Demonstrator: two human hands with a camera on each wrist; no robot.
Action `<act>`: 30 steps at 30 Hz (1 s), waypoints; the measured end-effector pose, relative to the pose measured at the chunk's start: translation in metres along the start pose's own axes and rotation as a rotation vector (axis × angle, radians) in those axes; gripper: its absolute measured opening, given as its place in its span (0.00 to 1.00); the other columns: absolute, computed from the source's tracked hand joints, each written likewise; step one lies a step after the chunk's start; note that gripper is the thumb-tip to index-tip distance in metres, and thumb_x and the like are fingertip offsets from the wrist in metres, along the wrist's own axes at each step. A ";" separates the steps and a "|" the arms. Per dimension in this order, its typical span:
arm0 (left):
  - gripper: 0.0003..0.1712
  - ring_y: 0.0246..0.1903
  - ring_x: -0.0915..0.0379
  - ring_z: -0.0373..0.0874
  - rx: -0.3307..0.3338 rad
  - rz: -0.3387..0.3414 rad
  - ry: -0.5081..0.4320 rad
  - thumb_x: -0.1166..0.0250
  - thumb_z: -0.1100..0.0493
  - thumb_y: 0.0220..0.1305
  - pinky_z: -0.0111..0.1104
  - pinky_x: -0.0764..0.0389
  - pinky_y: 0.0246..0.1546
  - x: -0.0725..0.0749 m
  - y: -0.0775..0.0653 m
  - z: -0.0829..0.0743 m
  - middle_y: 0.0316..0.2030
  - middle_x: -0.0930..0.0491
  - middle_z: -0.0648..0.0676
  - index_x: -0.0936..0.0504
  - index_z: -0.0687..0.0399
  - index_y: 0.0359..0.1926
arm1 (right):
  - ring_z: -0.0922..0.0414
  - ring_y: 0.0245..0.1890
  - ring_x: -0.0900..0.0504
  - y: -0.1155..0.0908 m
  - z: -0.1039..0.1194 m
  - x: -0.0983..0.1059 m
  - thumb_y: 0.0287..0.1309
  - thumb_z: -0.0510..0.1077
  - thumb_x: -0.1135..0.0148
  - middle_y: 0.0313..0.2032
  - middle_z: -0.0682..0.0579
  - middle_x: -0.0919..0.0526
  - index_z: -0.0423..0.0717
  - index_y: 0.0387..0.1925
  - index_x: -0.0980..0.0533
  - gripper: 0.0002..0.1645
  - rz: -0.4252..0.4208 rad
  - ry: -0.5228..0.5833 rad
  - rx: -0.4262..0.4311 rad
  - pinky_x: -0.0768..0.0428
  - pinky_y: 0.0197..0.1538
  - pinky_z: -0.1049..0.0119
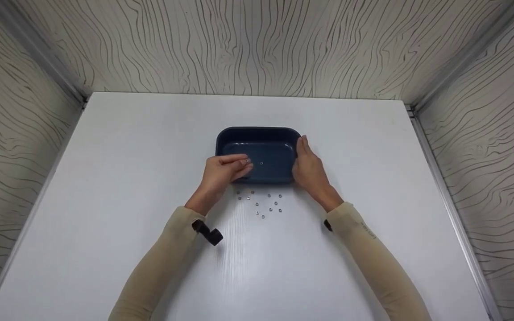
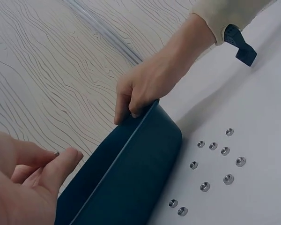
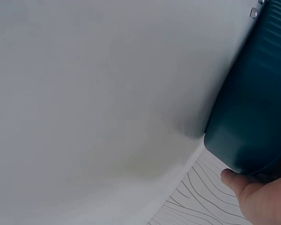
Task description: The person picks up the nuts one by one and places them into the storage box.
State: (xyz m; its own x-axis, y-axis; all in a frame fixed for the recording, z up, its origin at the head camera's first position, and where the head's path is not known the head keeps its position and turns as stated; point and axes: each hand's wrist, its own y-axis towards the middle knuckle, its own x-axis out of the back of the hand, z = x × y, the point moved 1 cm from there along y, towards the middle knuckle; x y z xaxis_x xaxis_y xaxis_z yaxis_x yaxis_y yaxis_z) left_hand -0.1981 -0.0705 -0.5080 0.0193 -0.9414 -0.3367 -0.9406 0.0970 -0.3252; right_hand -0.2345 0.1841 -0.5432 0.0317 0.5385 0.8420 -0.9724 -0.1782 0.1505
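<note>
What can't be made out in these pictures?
Head view: the near left corner inside the bin is covered by the left hand.
Left wrist view: the bin's floor is hidden by its wall; most of the held nut is covered by the left hand.
Right wrist view: the right hand is partly cut off by the right edge.
Head view: the nut inside the bin is too small for detail.

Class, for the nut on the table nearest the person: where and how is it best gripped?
Probably pinch the nut by two opposite outer sides, coming from above and the near right: it lies flat on the table, low and small, while a second nut sits close by at its far left.
</note>
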 end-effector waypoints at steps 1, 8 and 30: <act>0.18 0.43 0.09 0.44 0.006 -0.004 -0.005 0.36 0.73 0.70 0.32 0.11 0.52 -0.001 0.002 0.000 0.61 0.21 0.77 0.19 0.76 0.59 | 0.37 0.77 0.35 0.000 0.000 0.000 0.74 0.33 0.56 0.79 0.28 0.44 0.26 0.78 0.46 0.35 -0.002 -0.001 0.000 0.29 0.77 0.46; 0.19 0.50 0.10 0.52 0.016 -0.053 -0.013 0.37 0.75 0.70 0.32 0.11 0.53 -0.009 0.013 -0.004 0.60 0.19 0.74 0.19 0.76 0.60 | 0.38 0.77 0.34 -0.001 0.000 0.000 0.74 0.33 0.57 0.80 0.29 0.44 0.26 0.78 0.46 0.35 0.005 -0.004 -0.009 0.29 0.77 0.46; 0.19 0.55 0.12 0.54 -0.006 -0.164 0.064 0.34 0.74 0.67 0.30 0.11 0.51 -0.007 0.036 -0.003 0.58 0.16 0.69 0.18 0.74 0.59 | 0.39 0.79 0.38 0.000 0.000 0.000 0.74 0.34 0.57 0.80 0.29 0.45 0.26 0.78 0.47 0.36 0.018 -0.022 -0.019 0.32 0.80 0.47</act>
State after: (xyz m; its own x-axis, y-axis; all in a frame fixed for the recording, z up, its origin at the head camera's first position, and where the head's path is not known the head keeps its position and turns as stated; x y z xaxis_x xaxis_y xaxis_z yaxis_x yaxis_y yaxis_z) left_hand -0.2332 -0.0613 -0.5143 0.1516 -0.9631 -0.2223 -0.9286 -0.0617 -0.3658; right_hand -0.2342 0.1837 -0.5434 0.0191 0.5171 0.8557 -0.9771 -0.1718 0.1257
